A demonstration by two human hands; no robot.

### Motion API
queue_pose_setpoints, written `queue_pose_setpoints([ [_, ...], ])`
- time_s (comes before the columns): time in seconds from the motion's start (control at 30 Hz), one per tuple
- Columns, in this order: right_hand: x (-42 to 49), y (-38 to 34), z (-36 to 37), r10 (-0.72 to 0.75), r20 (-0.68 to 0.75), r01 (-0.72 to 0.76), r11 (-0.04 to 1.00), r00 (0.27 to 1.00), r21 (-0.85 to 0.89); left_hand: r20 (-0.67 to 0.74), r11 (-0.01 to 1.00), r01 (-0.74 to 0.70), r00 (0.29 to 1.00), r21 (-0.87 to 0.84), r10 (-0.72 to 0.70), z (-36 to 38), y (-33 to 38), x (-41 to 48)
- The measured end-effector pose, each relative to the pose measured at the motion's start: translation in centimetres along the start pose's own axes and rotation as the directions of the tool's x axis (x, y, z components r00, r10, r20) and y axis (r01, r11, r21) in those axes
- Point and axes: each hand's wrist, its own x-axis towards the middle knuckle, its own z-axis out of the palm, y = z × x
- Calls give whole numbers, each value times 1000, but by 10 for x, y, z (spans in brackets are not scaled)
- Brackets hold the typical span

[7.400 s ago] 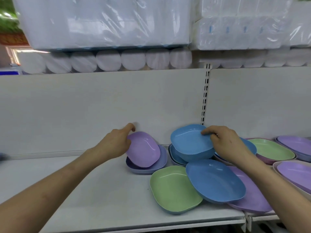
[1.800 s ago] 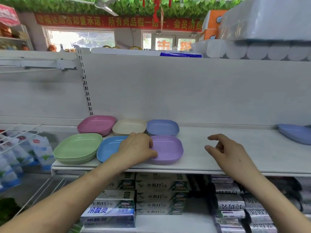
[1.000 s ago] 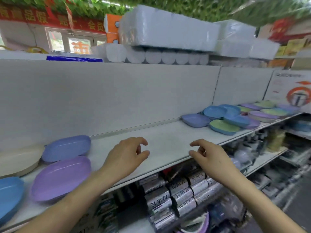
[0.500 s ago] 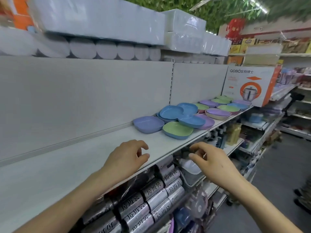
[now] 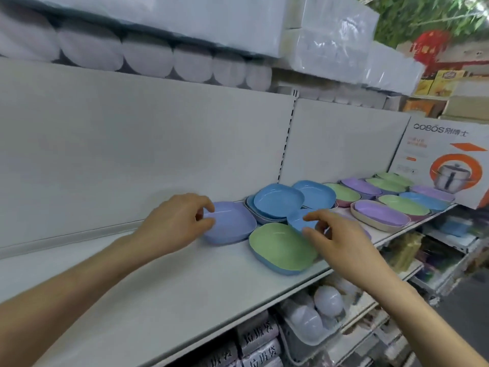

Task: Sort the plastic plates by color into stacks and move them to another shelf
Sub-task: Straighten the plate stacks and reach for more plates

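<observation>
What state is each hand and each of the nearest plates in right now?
left hand, fingers curled at the periwinkle plate rim; grip unclear.
right hand, fingers spread above the plates, holding nothing.
periwinkle plate, flat on the shelf, right way up.
green plate, nested in the bottom blue plate.
top blue plate, right way up atop a stack.
purple plate, nested in a cream plate.

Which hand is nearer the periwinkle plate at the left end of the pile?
Left. The left hand is at the left rim of the periwinkle plate; the right hand is farther right, beside the green plate.
</observation>
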Motion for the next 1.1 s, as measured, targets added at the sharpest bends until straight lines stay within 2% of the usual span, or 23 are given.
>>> queue_pose_setpoints([
  [0.23, 83, 46, -7, -42, 1, 42, 997, 999, -64, -21, 989, 142, 990, 40, -141, 21, -13, 41],
  [0.37, 115, 79, -7, -77, 76, 87, 986, 994, -142, -16, 969, 213, 977, 125, -213, 31, -15, 54],
  [0.67, 194, 108, 13, -261, 207, 279, 959, 943, -58, -77, 876, 446, 895, 184, -439, 46, 2, 43],
  [0.97, 233, 113, 52, -292, 332, 318, 948, 897, -26, -78, 814, 573, 820, 98, -568, 52, 21, 20],
  [1.1, 237, 114, 57, -300, 327, 320, 948, 896, -6, -109, 792, 600, 800, 117, -590, 53, 27, 22],
])
